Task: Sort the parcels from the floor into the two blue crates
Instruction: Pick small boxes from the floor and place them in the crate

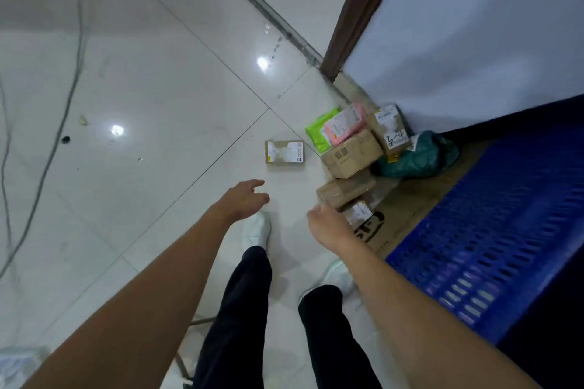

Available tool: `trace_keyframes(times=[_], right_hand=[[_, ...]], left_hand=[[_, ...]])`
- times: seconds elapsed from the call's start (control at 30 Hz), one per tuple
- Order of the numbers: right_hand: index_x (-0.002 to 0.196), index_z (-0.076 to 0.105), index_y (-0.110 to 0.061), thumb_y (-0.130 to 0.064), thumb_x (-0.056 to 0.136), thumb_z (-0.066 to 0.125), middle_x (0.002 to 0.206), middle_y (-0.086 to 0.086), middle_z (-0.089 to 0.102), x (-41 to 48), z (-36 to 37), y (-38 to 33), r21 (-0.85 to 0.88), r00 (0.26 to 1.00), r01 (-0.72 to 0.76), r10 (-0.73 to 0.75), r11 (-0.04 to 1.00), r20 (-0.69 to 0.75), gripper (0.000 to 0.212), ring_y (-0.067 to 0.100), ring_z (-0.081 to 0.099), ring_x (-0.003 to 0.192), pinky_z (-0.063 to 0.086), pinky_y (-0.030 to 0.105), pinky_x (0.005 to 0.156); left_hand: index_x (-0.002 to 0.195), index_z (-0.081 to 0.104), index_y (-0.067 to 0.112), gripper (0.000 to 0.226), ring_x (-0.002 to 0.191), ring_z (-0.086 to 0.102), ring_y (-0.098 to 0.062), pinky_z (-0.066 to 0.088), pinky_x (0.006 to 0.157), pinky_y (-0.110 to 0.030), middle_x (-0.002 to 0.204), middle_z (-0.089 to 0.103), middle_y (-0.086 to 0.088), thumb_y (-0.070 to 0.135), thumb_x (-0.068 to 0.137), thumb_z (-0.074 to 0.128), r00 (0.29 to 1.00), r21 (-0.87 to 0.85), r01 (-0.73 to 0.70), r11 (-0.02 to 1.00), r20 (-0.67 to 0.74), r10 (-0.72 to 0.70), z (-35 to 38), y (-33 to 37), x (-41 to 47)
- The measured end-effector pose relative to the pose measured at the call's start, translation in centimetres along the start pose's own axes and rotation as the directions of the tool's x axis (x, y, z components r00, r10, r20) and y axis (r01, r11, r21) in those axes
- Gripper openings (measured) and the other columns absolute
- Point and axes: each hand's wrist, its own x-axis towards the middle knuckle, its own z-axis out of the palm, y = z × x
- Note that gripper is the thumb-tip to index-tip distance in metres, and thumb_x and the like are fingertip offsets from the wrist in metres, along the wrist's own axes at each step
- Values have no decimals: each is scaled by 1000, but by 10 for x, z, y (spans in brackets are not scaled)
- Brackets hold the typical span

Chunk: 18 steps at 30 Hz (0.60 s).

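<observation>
Head view: left hand (243,200) and right hand (327,226) are empty, each grip loosely open. Recommend taking the lone flat parcel (284,151) by its long edges, then moving to the blue crate (493,240).

Under my feet the tiles (158,88) are glossy and smooth. The boxes (352,155) are matt brown cardboard, the pink bag (346,123) and lime bag (317,133) shiny plastic film, the crate (493,246) moulded plastic.

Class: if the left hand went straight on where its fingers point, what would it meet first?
Probably the flat parcel alone ahead of the left hand; only bare floor lies between, though depth is unclear.
</observation>
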Motion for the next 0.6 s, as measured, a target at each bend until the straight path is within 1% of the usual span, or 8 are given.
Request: trace_keyframes(times=[0.07,0.13,0.17,0.2,0.23,0.4,0.5,0.6], right_hand=[[74,36,-23,-27,88,39,80,1,43,45,9,-2,6,1000,-18,18,1000,2,15,22,43,85,33,34,74],[94,50,-19,-28,90,41,98,7,53,71,5,-6,45,1000,-30,30,999,4,14,26,51,97,39,35,83],[113,54,-14,-29,92,42,114,10,57,92,7,-7,53,999,-43,42,998,5,28,29,53,110,41,36,90],[130,49,-11,-30,94,44,129,10,55,115,9,-7,51,998,-54,55,997,-5,41,31,51,121,41,36,97],[139,43,-9,-30,95,45,138,10,53,138,10,-8,41,998,-63,64,997,-19,49,31,49,127,41,36,102],[145,38,-15,-37,91,51,142,6,50,249,18,-13,73,996,-84,85,994,-18,60,28,49,129,41,37,106],[148,34,-14,-33,94,52,141,7,49,300,24,-11,94,993,-109,112,990,-26,59,28,47,131,39,34,102],[150,31,-11,-22,92,51,142,10,49,336,31,-14,164,988,-137,145,977,-43,62,28,48,130,40,33,102]], left_hand=[[148,44,26,61,138,43,-22,36,113,-38,151,45,-9,29,89,60,1000,-25,10,1000,-9,-10,3,-11,40],[149,43,26,63,137,44,-23,36,114,-41,151,44,-8,29,88,60,1000,-66,14,998,-16,-15,4,-14,66],[149,42,26,64,138,43,-22,36,114,-41,152,44,-8,29,88,60,1000,-89,19,996,-15,-20,5,-17,86],[150,41,25,65,139,43,-21,35,114,-41,152,43,-8,29,88,60,1000,-103,21,994,-18,-23,7,-21,108],[151,40,24,66,139,42,-21,35,115,-39,153,43,-8,27,88,61,1000,-113,23,993,-17,-25,8,-24,130],[154,33,13,65,139,42,-22,33,101,-25,155,40,-8,14,93,57,998,-203,45,978,-24,-51,14,-35,234],[154,31,12,65,140,41,-23,34,111,-31,157,37,-7,12,94,55,997,-227,36,973,-58,-51,24,-42,286],[154,31,11,64,139,41,-23,35,111,-33,157,36,-8,15,96,56,996,-270,12,963,-81,-35,32,-43,317]])
